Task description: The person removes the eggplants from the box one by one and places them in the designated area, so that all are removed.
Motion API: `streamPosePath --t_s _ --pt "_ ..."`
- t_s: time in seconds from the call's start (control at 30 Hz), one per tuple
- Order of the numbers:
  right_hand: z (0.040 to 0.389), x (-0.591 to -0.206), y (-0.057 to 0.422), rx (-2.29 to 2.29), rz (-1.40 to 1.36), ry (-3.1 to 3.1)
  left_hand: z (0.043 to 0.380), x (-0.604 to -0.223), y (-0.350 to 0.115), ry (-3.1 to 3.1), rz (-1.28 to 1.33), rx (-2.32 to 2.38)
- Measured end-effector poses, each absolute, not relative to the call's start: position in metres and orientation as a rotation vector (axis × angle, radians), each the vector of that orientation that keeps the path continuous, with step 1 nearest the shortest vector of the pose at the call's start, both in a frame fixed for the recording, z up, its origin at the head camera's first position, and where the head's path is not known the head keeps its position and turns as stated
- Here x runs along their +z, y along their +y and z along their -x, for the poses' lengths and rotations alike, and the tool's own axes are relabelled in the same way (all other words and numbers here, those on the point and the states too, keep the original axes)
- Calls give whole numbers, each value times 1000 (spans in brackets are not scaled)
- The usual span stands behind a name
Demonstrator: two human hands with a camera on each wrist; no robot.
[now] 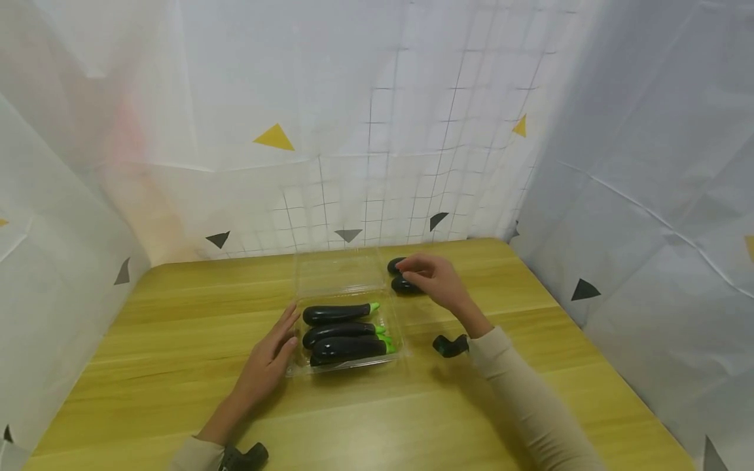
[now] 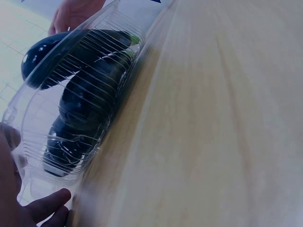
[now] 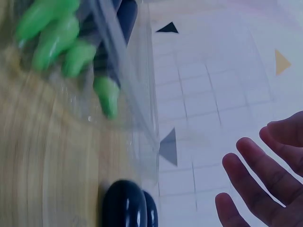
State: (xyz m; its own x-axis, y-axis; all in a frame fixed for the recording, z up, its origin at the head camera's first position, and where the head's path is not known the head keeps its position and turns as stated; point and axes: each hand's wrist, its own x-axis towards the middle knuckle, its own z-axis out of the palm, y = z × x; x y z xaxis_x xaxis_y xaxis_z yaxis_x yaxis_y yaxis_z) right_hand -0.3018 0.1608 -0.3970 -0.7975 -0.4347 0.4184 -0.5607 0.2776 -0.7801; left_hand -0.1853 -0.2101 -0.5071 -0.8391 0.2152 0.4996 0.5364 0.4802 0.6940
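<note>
A clear plastic clamshell box [image 1: 353, 368] stands on the table with its lid [image 1: 338, 271] folded back. Several dark eggplants [image 1: 347, 348] with green stems lie inside, side by side, stems pointing right. My left hand [image 1: 265, 363] rests against the box's left side, fingers extended along the edge. Two more eggplants [image 1: 404, 286] lie on the table, right of the lid. Over them hovers my right hand [image 1: 436, 281], partly covering them in the head view. Its spread, slightly bent fingers [image 3: 258, 175] hold nothing in the right wrist view, apart from the eggplants.
Beneath everything is a wooden table [image 1: 177, 333]. White sheets [image 1: 330, 78] with grid lines and coloured triangles enclose its back and sides. A black wrist device [image 1: 450, 345] is at the right wrist, and another [image 1: 247, 456] at the left.
</note>
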Motion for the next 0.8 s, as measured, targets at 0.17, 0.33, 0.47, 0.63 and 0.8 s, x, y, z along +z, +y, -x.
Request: streamPosePath --t_s 0.17,0.33,0.47,0.63,0.8 --pt "299 -403 155 1598 -996 -2385 185 -507 -210 -2376 641 -1310" --pt "293 -405 150 1627 -1041 -2373 185 -506 -210 -2377 643 -1315" --pt "288 -405 145 1641 -1059 -2361 186 -506 -211 -2387 647 -1311" --pt "284 -407 140 1678 -1072 -2356 186 -506 -211 -2388 648 -1306" --pt "280 -408 134 1701 -1106 -2361 185 -505 -210 -2384 643 -1320"
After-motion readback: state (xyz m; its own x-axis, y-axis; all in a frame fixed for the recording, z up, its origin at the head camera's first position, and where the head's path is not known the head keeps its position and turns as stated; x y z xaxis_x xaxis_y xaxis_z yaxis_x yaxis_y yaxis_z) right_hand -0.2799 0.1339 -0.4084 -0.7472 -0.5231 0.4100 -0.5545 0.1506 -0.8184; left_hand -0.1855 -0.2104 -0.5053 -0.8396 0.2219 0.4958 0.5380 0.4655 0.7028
